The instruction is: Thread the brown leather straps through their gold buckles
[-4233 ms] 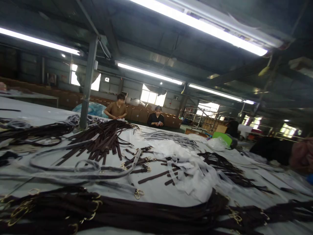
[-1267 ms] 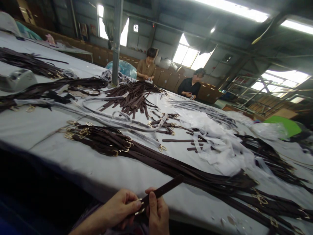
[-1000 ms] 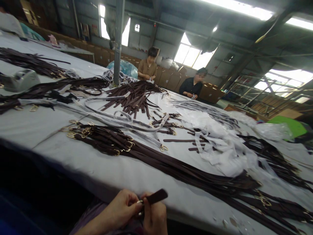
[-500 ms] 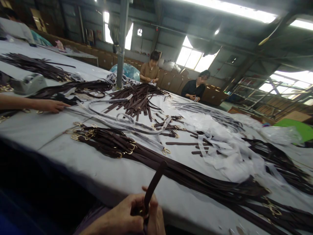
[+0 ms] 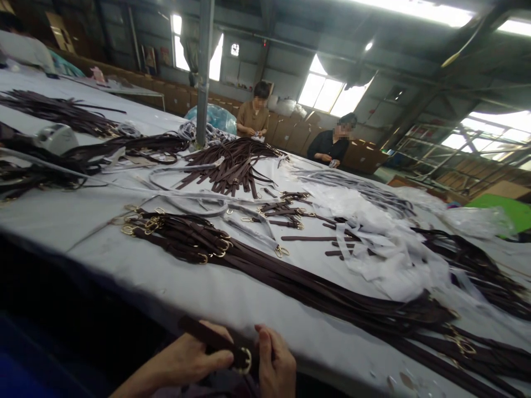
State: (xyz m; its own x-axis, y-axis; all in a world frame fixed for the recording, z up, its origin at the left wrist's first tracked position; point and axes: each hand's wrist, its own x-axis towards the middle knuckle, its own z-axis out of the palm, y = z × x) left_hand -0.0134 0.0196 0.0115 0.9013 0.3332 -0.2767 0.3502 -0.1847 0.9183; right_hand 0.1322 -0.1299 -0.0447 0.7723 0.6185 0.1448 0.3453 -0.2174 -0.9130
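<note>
Since half a second ago, our strap (image 5: 207,335) has swung from upright to flat at the table (image 5: 124,265) edge; left hand (image 5: 186,359) and right hand (image 5: 276,367) pinch it beside its ring (image 5: 245,360), where a loose pinch could let it slip.

Matt brown leather strap (image 5: 207,335), shiny brass-coloured metal buckle (image 5: 244,360), white cloth-covered table (image 5: 207,298).

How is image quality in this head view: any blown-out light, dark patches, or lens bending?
Head view: the windows and ceiling tube light are blown out; the lower left below the table edge is nearly black; wide-angle bending tilts the steel post; the hands, left hand and right hand, holding the brown strap, look reasonably sharp.
</note>
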